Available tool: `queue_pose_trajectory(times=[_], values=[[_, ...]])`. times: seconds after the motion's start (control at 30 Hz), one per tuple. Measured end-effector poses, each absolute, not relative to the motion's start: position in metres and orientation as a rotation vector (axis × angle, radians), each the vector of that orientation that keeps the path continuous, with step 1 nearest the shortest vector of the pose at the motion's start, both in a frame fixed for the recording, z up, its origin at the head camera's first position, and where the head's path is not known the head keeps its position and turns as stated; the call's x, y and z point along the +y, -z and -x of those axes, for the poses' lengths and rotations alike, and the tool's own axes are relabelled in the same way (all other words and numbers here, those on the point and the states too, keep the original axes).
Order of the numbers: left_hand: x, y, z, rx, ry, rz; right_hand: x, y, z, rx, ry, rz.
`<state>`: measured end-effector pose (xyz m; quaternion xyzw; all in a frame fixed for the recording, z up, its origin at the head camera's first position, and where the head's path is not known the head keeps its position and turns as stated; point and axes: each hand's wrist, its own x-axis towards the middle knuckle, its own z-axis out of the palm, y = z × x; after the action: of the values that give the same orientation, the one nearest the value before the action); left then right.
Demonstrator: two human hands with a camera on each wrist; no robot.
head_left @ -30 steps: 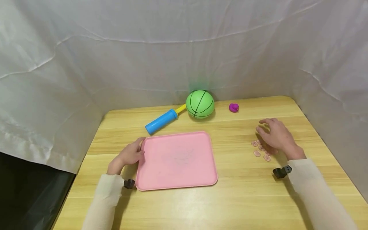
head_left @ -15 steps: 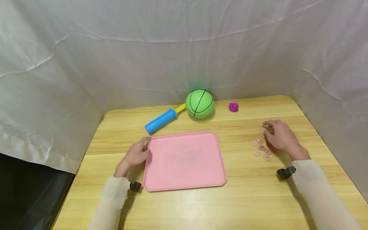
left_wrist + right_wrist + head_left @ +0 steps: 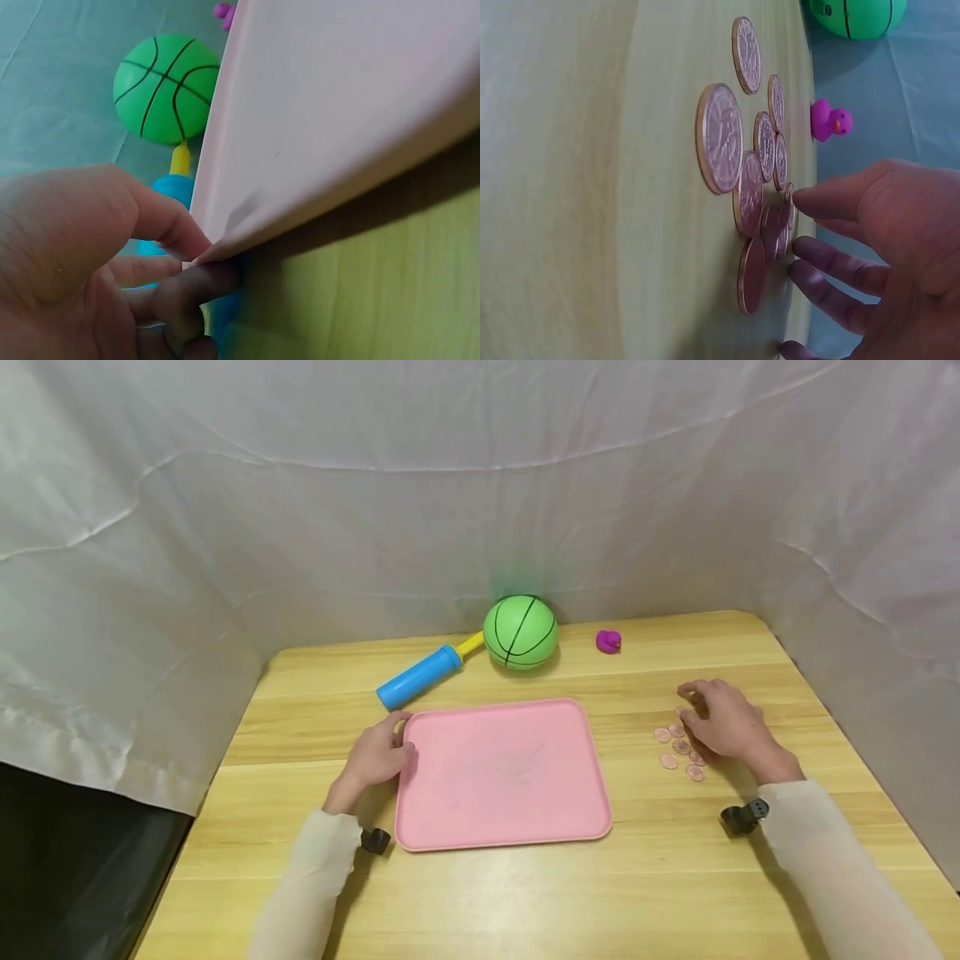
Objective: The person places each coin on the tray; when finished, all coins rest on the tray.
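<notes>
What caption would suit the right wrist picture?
Right hand at copper-coloured coins on a wooden table, toy duck and green ball beyond.

Left hand [image 3: 377, 755] pinches; right hand [image 3: 724, 718] palm-down, fingers [image 3: 847, 270] loosely bent

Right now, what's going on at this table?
A person is busy at a wooden table. The left grip pinches a corner of a pink tray. The right grip is close over some copper-coloured coins; I can't tell whether it touches one. Behind the tray lie a blue-and-yellow pump and a green ball, with a purple duck further right.
</notes>
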<state>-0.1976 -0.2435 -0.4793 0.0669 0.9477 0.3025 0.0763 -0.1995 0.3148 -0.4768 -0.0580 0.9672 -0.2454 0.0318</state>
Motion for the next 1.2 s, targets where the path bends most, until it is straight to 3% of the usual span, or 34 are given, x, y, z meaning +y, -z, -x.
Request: queue_pose_trajectory(times=[0.73, 1.2], values=[[-0.231, 0.545, 0.246, 2.86, -0.912, -0.259, 0.313, 0.479, 0.201, 2.949, 0.786, 0.17], [-0.212, 0.545, 0.26, 2.843, -1.0, -0.26, 0.311, 0.476, 0.202, 2.962, 0.767, 0.122]])
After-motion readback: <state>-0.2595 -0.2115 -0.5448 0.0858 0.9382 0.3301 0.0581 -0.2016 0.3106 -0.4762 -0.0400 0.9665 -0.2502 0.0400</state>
